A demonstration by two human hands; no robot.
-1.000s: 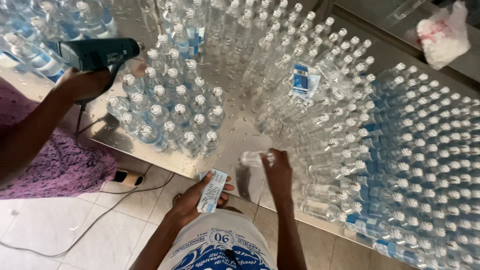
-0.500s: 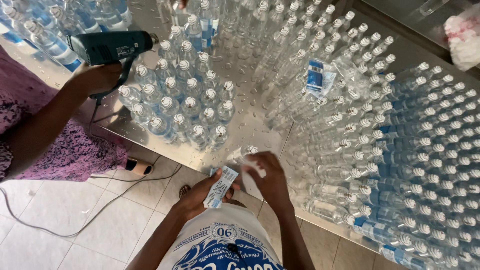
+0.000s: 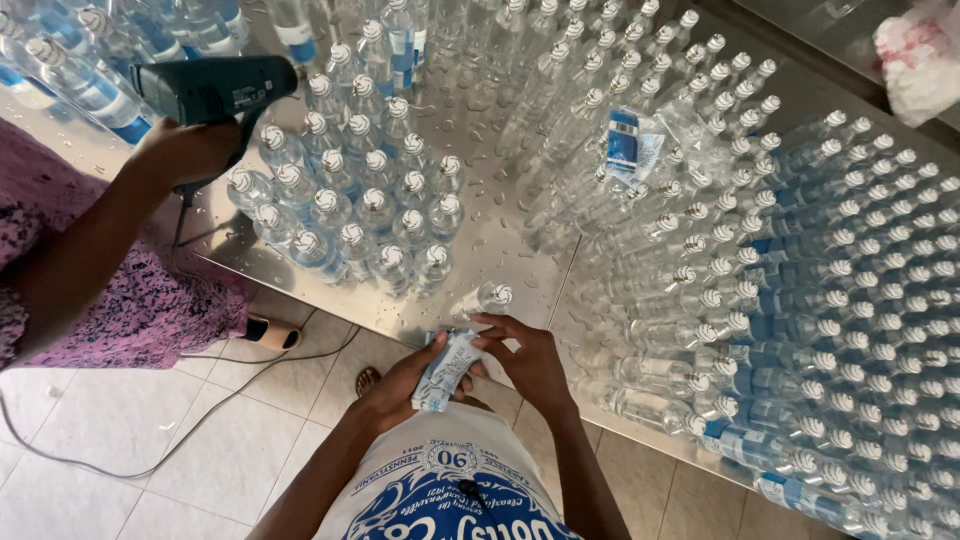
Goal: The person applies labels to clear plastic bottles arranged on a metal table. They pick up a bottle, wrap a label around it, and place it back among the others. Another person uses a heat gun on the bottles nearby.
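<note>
Both hands [image 3: 470,370] grip blue-white label stack [image 3: 445,372] nr lone bottle [image 3: 494,298].

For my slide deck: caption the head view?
Both hands, left and right, hold a label stack beside a table of bottles.

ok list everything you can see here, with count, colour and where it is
water bottles: too many to count, clear with white caps, standing all over the table
metal table: one, shiny steel, wet with drops
heat gun: one, dark, upper left, held by a co-worker's hand
label stack: one, white and blue, at the near table edge
label bundle: one, blue and white, lying on bottles at top centre
cable: one, on the tiled floor
left hand: holds the label stack
right hand: fingers on the stack's top
</note>
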